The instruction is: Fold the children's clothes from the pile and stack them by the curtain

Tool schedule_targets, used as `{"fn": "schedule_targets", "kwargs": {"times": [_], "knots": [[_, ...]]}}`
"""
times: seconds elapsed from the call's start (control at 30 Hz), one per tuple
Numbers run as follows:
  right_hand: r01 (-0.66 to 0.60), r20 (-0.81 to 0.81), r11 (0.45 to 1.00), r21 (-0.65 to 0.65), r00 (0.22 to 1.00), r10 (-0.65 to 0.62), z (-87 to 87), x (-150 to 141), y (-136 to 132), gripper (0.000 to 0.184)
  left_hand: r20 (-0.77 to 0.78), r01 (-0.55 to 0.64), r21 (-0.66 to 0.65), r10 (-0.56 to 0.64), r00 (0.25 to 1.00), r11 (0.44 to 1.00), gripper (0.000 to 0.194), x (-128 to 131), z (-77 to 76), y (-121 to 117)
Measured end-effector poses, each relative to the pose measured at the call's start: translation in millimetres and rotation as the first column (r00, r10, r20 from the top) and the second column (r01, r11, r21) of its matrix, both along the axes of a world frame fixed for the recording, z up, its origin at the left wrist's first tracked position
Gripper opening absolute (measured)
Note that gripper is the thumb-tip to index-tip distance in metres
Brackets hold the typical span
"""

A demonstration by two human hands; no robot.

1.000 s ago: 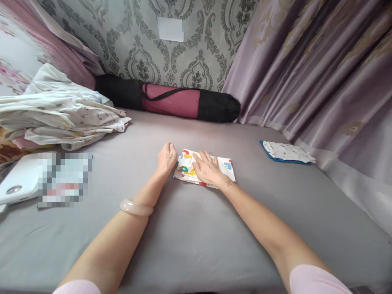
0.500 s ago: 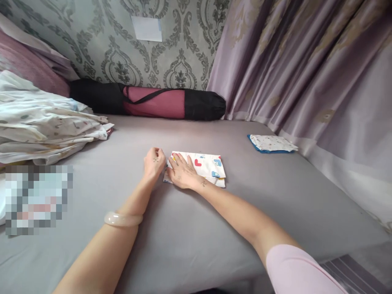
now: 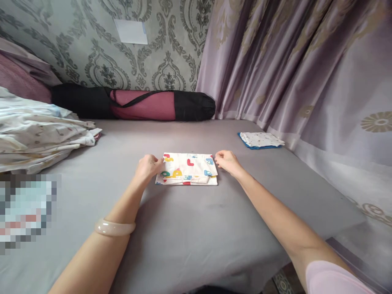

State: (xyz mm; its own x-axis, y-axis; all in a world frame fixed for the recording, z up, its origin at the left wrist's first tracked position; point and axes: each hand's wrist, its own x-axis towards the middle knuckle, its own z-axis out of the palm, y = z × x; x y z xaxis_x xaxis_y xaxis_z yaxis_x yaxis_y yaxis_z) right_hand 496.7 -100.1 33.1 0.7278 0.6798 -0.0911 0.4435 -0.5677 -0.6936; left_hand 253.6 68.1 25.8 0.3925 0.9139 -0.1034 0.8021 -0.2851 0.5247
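Left hand [image 3: 149, 166], its fingers drawn narrow, meets the left edge of a white fabric piece printed with colourful letter-like shapes [image 3: 183, 166]; whether it pinches the cloth, I cannot tell. The right hand [image 3: 229, 161], fingers curled, is just beside the right edge, its grip equally unclear. Between them the piece lies flat on a bed covered in smooth grey fabric [image 3: 190, 228]. Folding seems well advanced: the piece already forms a compact rectangle, but layers along its near side sit uneven, so some squaring or folding may be left. Far right lies a neatly folded white-and-blue fabric stack [image 3: 261, 139]; at left, a loose heap of pale printed cloth [image 3: 39, 134] is unfolded.
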Motion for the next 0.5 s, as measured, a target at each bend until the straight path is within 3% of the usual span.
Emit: {"fn": "schedule_targets", "kwargs": {"times": [0.17, 0.33, 0.5], "knots": [[0.059, -0.285, 0.996, -0.062, 0.956, -0.075, -1.6, -3.3, -17.0, 0.023, 0.029, 0.038, -0.096, -0.035, 0.999, 0.995, 0.032, -2.1, 4.3, -0.6], [0.062, -0.409, 0.997, -0.056, 0.909, -0.079, 6.1, -16.2, -14.1, 0.031, 0.241, 0.077, -0.313, 0.0, 0.971, 0.946, 0.038, -5.0, 2.3, -1.9], [0.042, -0.637, 0.998, -0.055, 0.768, -0.067, 6.6, -15.0, -10.8, 0.022, 0.372, 0.121, -0.434, 0.056, 0.926, 0.893, 0.038, -2.2, 7.1, -7.8]]}}
